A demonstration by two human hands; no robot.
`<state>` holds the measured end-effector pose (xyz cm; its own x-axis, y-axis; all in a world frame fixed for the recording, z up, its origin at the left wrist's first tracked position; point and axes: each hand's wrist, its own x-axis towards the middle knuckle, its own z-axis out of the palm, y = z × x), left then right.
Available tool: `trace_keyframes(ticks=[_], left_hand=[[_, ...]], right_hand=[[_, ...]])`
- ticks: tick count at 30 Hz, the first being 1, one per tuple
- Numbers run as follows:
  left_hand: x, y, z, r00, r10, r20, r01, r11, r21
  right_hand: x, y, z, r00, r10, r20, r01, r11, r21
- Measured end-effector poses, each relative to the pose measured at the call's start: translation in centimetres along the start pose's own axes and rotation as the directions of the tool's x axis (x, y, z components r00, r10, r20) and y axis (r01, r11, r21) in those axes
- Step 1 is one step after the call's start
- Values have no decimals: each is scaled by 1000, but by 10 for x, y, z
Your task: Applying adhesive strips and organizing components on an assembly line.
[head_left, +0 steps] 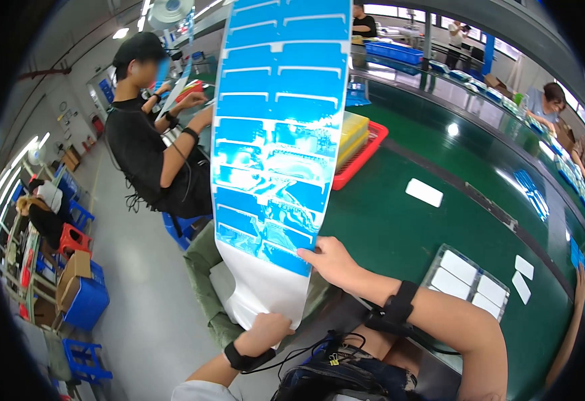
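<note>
A long strip of glossy blue film labels [276, 87] on white backing paper hangs down in front of me from the top of the view. Its lower end is bare white backing [259, 274]. My left hand [270, 332] is closed on that white end, bunching it low down. Higher up, my right hand [332, 262] pinches the strip's right edge, thumb on the blue side, where the last blue labels meet the bare backing. Both wrists wear black bands with cables. Below the strip stands an olive-green padded bin [203, 267], partly hidden by it.
On the green table [386, 220] at right lie a white card [424, 192], a clear-edged tray [433, 274] of white cards and two loose white cards. A red basket [371, 157] holds yellow blocks. A co-worker [149, 134] sits at left; another person's arm [573, 321] reaches in at right.
</note>
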<state>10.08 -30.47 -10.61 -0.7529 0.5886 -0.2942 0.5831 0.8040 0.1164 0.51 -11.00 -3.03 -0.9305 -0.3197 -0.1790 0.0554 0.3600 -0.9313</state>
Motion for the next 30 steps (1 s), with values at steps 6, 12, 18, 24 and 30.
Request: trace_keyframes(ticks=[6,12,18,24,30], left_hand=[[-25,-79,-74,465,-496,-733,281,868,-409],[-46,-134,-108,651,-588,-481,-270,414,-870],[-11,-86,-137,712,-475,-518,-476,218,-852],[-36,-45,-156,699,-250,-670,-635,213,-742],[-34,-43,-161,728,-240,-642,-585,270,-765]], right_hand=[[-9,-14,-10,997,-24,67,-10,885,466],[-18,-29,-18,983,-29,179,-54,896,441],[-46,-37,-63,887,-317,-336,-20,700,-714],[-47,-124,19,649,-759,-58,567,533,-628],[-31,-129,6,777,-620,-107,528,735,-426]])
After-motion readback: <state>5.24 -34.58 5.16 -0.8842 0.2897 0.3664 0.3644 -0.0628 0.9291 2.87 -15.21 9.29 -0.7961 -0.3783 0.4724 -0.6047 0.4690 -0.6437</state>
